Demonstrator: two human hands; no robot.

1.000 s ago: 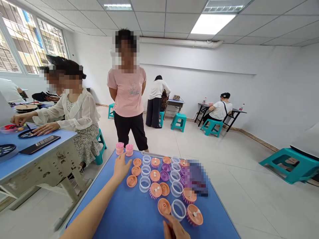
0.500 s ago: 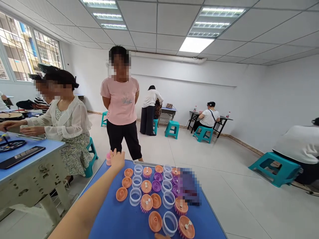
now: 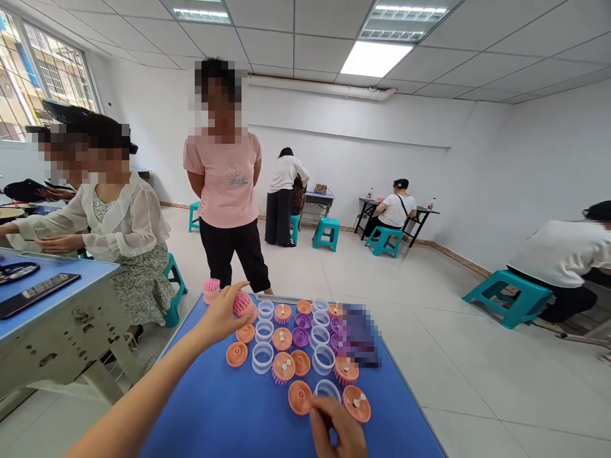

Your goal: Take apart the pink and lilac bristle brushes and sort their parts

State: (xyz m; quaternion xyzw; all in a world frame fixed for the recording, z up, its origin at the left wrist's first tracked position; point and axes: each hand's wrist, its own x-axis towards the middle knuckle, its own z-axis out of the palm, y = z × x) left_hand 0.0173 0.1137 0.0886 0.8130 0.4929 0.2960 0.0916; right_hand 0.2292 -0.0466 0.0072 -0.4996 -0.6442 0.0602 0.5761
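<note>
In the head view, my left hand is at the far left part of the blue table, thumb and fingers closed around a pink-bristled round brush. Just beyond it stands another pink brush. My right hand is near the front with fingers curled in a pinch at the right rim of an orange round cap. It partly covers a clear plastic ring. To its right lies an orange-backed brush with small white pieces on top.
Rows of orange caps, purple caps, clear rings and brushes fill the blue tabletop. A blurred dark packet lies at the right edge. A person in pink stands beyond the table; another sits left.
My left hand has come back nearer with a pink brush in it. My right hand has risen into view and reached the front orange cap. The view has tilted down.
</note>
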